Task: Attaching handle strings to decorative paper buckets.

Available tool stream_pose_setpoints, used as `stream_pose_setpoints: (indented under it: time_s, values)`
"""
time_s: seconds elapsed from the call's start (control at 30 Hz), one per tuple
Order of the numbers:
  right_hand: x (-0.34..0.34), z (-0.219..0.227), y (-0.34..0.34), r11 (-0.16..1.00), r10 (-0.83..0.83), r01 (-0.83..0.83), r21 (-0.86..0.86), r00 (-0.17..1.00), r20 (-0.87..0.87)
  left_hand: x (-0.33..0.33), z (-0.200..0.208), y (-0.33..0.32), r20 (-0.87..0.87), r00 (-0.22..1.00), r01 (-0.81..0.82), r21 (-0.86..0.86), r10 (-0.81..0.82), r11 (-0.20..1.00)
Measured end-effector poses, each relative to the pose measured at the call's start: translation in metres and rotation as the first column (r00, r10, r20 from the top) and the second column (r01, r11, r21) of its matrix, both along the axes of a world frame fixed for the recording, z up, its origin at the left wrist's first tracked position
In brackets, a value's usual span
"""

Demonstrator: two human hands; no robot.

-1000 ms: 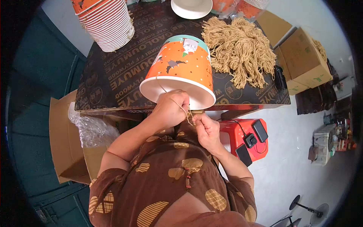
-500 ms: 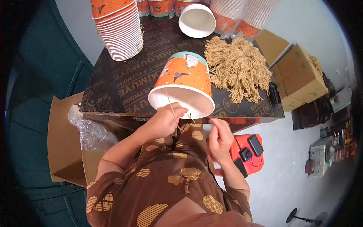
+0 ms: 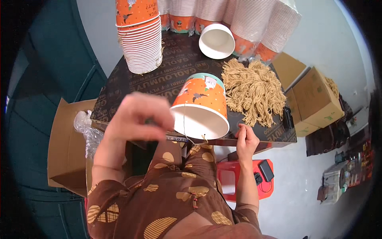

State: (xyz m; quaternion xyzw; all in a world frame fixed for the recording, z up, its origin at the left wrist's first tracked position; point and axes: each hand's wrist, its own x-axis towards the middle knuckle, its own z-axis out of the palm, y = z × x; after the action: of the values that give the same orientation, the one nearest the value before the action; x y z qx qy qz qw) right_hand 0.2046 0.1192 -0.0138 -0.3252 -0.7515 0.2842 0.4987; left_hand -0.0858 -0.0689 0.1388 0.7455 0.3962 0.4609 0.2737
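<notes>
An orange paper bucket (image 3: 205, 95) with bat prints and a green base band lies on its side at the table's front edge, its white mouth facing me. A thin tan string (image 3: 185, 127) hangs from the rim's left side to a small knot at the lower rim. My left hand (image 3: 145, 115), blurred by motion, is raised left of the bucket, fingers curved and apart from the thumb, with nothing visible in it. Just right of the rim is my right hand (image 3: 247, 141), its fingers curled closed; anything inside them is hidden. Neither hand grips the bucket.
Tan cut strings (image 3: 254, 91) are heaped right of the bucket on the dark table (image 3: 115, 95). Behind stand an upright bucket stack (image 3: 141, 47), a white-lined bucket (image 3: 217, 41) and wrapped stacks (image 3: 254, 20). Cardboard boxes (image 3: 65, 147) flank the table; a red stool (image 3: 264, 189) is below.
My left hand has left the bucket's rim and risen to the left. My right hand has shifted a little to the right. The string now hangs across the bucket's mouth.
</notes>
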Motion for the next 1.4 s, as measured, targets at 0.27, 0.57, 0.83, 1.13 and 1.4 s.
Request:
stream_pose_setpoints:
  time_s: [0.27,0.57,0.83,1.13,1.4]
  values:
    - [0.002,0.003,0.014,0.942,0.135,-0.166,-0.290,0.983,-0.124,-0.004,0.027,0.104,-0.845,0.495,-0.282,0.065,0.203,0.957]
    - [0.006,-0.001,0.014,0.943,0.161,-0.181,-0.280,0.983,-0.090,-0.009,0.016,0.104,-0.734,0.678,-0.174,-0.135,0.019,0.975]
    - [0.005,-0.002,0.013,0.938,0.147,-0.179,-0.296,0.981,-0.129,-0.022,0.078,-0.027,-0.610,0.124,-0.592,0.588,0.783,0.552]
    - [0.002,-0.006,0.011,0.954,0.139,-0.160,-0.255,0.985,-0.101,-0.155,0.109,-0.072,-0.041,-0.527,-0.244,0.964,0.849,-0.105]
    - [0.003,-0.012,0.013,0.957,0.135,-0.158,-0.241,0.985,-0.108,-0.238,0.139,-0.026,-0.117,-0.527,-0.378,0.919,0.842,-0.109]
